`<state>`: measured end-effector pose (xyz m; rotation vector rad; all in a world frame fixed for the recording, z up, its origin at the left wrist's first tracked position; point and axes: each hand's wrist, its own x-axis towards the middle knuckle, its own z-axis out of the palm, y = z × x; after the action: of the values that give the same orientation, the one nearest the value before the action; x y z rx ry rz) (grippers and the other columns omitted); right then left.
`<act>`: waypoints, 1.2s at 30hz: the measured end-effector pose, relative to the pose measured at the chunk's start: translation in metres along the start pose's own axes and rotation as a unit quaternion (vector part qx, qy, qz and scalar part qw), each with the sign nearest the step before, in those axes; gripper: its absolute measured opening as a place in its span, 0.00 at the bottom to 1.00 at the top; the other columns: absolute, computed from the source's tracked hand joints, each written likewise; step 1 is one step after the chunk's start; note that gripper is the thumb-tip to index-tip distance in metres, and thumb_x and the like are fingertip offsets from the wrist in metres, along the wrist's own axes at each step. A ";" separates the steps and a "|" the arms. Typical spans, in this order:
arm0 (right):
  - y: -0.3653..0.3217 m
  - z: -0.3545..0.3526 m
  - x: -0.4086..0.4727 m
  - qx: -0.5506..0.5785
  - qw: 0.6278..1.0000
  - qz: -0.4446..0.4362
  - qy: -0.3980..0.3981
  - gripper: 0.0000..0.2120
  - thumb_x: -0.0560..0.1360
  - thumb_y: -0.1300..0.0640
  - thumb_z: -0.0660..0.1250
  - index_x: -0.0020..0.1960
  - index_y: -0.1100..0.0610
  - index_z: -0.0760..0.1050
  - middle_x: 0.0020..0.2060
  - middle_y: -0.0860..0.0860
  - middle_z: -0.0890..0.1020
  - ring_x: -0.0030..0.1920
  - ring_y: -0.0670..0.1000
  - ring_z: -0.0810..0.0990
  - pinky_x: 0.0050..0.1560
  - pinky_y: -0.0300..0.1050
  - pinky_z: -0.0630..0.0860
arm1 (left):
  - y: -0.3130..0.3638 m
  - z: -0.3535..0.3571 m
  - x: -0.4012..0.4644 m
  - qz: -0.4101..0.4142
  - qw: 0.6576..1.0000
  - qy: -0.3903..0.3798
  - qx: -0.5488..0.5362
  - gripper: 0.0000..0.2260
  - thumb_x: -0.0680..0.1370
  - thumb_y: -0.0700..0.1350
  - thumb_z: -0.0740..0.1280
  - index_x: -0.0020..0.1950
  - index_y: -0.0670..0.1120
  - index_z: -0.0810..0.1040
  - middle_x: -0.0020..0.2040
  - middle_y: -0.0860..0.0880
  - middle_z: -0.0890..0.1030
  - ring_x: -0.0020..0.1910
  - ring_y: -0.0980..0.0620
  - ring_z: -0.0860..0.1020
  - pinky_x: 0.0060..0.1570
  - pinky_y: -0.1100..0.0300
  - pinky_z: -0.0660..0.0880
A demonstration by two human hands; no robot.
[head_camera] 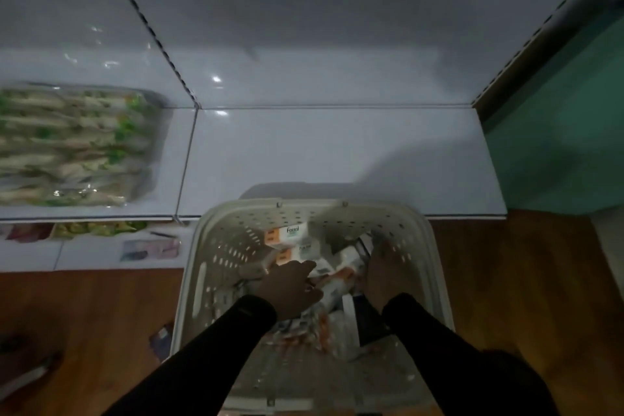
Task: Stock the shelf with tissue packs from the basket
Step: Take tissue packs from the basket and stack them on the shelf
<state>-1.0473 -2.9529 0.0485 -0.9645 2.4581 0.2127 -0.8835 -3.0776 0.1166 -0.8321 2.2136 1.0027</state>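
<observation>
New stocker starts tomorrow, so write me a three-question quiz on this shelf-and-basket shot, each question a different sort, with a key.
1. True or false: both hands are inside the basket.
2. Multiple choice: the shelf section directly behind the basket holds (a) stacked tissue packs, (b) no goods, (c) bottles.
3. Short answer: what lies on the shelf section to the left of the divider?

Key
1. True. The left hand and the right hand both reach down among the tissue packs.
2. b.
3. A clear-wrapped bundle of green-and-white packs.
</observation>
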 end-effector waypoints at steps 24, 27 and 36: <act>-0.034 -0.281 -0.103 0.146 0.734 -0.469 0.469 0.23 0.80 0.42 0.59 0.53 0.61 0.82 0.48 0.56 0.82 0.50 0.51 0.77 0.47 0.47 0.79 | 0.051 -0.181 -0.223 0.143 0.876 0.243 -0.391 0.13 0.74 0.47 0.73 0.57 0.54 0.80 0.52 0.44 0.83 0.49 0.49 0.82 0.49 0.57 0.80; -0.042 -0.331 -0.125 0.178 0.678 -0.487 0.521 0.22 0.80 0.44 0.60 0.51 0.62 0.82 0.47 0.56 0.83 0.50 0.50 0.78 0.49 0.43 0.77 | 0.055 -0.204 -0.273 0.167 0.903 0.249 -0.309 0.19 0.70 0.45 0.77 0.59 0.56 0.78 0.56 0.43 0.81 0.50 0.46 0.81 0.53 0.56 0.79; -0.065 -0.446 -0.133 0.137 0.804 -0.320 0.482 0.34 0.78 0.34 0.55 0.73 0.56 0.68 0.73 0.58 0.66 0.74 0.57 0.63 0.73 0.50 0.59 | 0.069 -0.281 -0.398 0.337 0.805 0.390 -0.295 0.25 0.62 0.43 0.81 0.56 0.51 0.80 0.58 0.45 0.82 0.49 0.45 0.81 0.46 0.57 0.80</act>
<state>-1.0905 -3.0611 0.5037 -2.0274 2.5997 -1.0861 -0.7419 -3.1439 0.5834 -0.8000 3.0620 2.0632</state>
